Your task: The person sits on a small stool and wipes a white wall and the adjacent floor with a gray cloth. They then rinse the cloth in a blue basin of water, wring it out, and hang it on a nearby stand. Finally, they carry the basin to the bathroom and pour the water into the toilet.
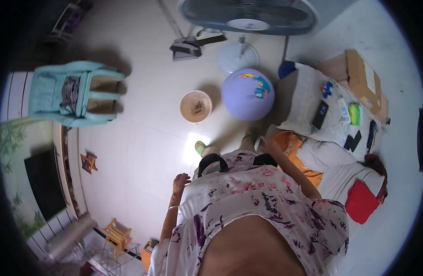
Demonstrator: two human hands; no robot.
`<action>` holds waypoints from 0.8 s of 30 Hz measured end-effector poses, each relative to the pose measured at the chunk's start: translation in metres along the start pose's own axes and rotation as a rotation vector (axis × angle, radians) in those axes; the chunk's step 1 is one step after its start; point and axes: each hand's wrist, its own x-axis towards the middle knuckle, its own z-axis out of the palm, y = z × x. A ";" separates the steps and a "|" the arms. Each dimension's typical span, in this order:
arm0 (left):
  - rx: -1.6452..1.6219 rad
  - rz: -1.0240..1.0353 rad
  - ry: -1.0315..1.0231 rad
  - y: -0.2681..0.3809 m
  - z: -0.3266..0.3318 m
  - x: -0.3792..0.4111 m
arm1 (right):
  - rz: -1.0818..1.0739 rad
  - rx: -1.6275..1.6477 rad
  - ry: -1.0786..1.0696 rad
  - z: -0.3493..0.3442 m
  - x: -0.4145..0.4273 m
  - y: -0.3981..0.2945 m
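My left hand (181,181) hangs beside my body over the pale tiled floor (139,155), its fingers apart and nothing seen in it. On the other side my right hand (270,145) is low by the orange cloth (290,143) at the edge of the covered seat; whether it grips anything is too small to tell. Ahead of my feet in green slippers (199,147), a pinkish bucket (183,107) stands on the floor with some dark debris at its bottom. A large purple ball (246,98) with printed cartoon figures rests just right of the bucket.
A standing fan (247,24) and a dustpan (185,51) are at the top. Leftwards stand a turquoise massage chair (42,93) and small wooden stools (89,162). The covered seat (302,93) at right bears a phone (320,115), a cardboard box (364,81) and a red cloth (361,203).
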 end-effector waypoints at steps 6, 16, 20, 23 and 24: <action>-0.476 -0.218 0.254 0.007 -0.052 -0.049 | -0.022 -0.030 -0.381 -0.009 0.059 -0.125; -0.639 -0.276 0.333 -0.056 -0.094 -0.044 | -0.512 0.001 -0.493 0.049 0.134 -0.230; -0.757 -0.029 0.300 -0.114 -0.083 -0.009 | -0.386 -0.159 -0.739 0.055 0.145 -0.249; -0.778 0.059 0.250 -0.116 -0.089 0.028 | -0.583 -0.163 -0.702 0.078 0.163 -0.249; -0.787 0.057 0.236 -0.111 -0.101 0.040 | -0.404 0.158 -0.759 0.080 0.162 -0.245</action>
